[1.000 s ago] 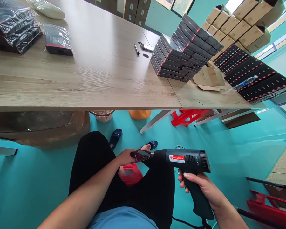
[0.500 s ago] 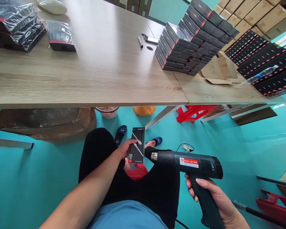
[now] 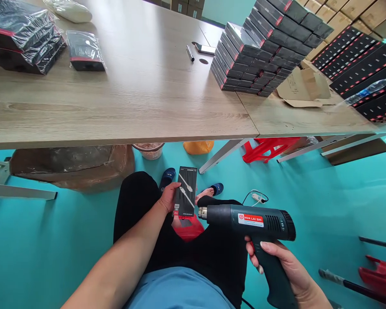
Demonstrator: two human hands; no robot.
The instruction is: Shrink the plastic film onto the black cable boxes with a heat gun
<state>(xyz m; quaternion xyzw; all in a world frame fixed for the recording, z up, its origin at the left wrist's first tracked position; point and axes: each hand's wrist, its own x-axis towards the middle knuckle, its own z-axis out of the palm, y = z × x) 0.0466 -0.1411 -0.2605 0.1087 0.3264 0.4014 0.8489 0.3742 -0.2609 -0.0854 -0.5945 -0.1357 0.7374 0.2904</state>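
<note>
Between my knees, my left hand (image 3: 170,196) grips a slim black box (image 3: 185,192) by its left edge. The box has white cables pictured on its face and a red patch at a lower corner. My right hand (image 3: 281,262) is wrapped around the handle of a dark heat gun (image 3: 251,221) with a red and white label. The metal nozzle (image 3: 202,213) points left at the lower right edge of the box, with a small gap between them. The fingers of my right hand are partly hidden behind the handle.
On the wooden table (image 3: 131,111) stand stacked black boxes (image 3: 254,56), a film-wrapped box (image 3: 85,50), larger wrapped packs (image 3: 22,38), a pen (image 3: 190,53) and opened cardboard (image 3: 304,88). Below are a bin (image 3: 149,151), a red stool (image 3: 270,148) and a power strip (image 3: 259,198).
The heat gun has shifted slightly left, its nozzle nearer the box's lower edge. The box sits slightly higher and is tilted a little differently. The whole view has turned slightly.
</note>
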